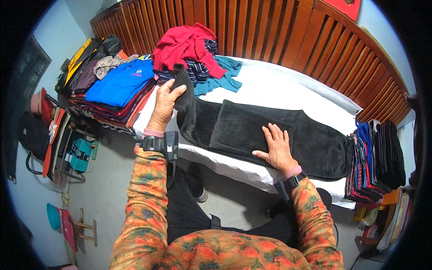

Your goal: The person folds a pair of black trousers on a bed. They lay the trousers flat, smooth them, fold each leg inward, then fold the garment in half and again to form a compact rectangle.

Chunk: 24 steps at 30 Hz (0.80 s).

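Observation:
A black plush garment [314, 145], probably trousers, lies lengthwise on a white sheet [270, 79]. One part of it is folded back on top as a flat panel. At its left end, my left hand [166, 98] grips the edge between thumb and fingers and holds it raised off the sheet. My right hand [276, 145] rests palm down on the folded panel, with fingers spread. The garment's right end touches a stack of folded clothes [368, 162].
Beyond my left hand sit a crumpled red sweater [185, 47], a teal garment [226, 72] and a pile topped by a blue shirt [123, 82]. A slatted wooden headboard [253, 30] runs along the back. A teal box [81, 154] stands at lower left.

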Tool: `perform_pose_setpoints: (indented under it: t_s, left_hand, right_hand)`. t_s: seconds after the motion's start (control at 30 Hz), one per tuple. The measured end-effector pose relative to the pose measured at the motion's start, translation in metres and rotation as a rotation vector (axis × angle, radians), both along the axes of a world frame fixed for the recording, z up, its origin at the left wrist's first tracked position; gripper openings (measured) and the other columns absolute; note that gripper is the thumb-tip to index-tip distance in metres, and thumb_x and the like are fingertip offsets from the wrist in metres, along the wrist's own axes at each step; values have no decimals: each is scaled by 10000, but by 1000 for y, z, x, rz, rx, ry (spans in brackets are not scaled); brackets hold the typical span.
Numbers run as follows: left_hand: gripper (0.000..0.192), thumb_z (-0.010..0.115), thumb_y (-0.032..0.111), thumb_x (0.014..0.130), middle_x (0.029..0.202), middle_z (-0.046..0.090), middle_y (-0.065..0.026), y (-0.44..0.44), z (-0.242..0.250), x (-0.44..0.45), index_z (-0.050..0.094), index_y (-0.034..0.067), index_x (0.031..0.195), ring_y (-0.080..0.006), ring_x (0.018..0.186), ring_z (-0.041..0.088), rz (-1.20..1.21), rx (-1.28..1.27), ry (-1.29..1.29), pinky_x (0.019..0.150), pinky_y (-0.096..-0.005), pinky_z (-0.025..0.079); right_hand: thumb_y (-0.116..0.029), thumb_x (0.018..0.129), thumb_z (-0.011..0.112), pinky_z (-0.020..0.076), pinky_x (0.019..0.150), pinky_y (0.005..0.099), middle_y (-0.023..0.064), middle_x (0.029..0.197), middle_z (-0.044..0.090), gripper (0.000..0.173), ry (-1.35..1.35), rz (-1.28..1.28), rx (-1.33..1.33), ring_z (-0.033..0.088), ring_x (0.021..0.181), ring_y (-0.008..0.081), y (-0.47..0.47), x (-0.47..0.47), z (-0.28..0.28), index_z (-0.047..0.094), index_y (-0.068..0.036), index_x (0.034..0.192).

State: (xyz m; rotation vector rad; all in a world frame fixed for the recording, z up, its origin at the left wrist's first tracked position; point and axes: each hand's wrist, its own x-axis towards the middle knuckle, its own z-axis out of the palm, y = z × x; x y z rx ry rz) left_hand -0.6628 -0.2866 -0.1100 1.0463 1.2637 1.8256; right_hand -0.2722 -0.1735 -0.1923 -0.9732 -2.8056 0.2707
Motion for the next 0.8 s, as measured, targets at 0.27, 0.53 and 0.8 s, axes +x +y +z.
perform_pose_setpoints:
  t_s: [0.27, 0.53, 0.8]
  left_hand:
    - [246, 668, 69, 956, 1050, 712, -47, 27, 13, 50, 650, -16, 1186, -110, 897, 679, -175, -31, -40, 799, -254, 564]
    - [224, 634, 62, 978, 1033, 698, -38, 44, 9, 96, 636, -28, 1183, -94, 900, 661, -359, -53, -24, 789, -247, 566]
    - [199, 617, 103, 967, 967, 654, -4, 53, -17, 152, 647, 4, 1137, -76, 896, 578, -356, -153, 579, 780, -268, 511]
  right_hand:
    - [-574, 882, 672, 177, 1226, 572, 211, 1494, 454, 796, 123, 76, 16, 366, 1443, 356, 1, -3, 10, 498, -25, 1431]
    - [-312, 927, 708, 434, 1120, 458, 191, 1381, 577, 600, 504, 108, -308, 534, 1314, 356, -6, -13, 33, 510, -11, 1406]
    - [-517, 1005, 572, 611, 897, 389, 215, 1383, 549, 749, 975, 33, -1211, 628, 1204, 266, 5, -14, 30, 376, 35, 1472]
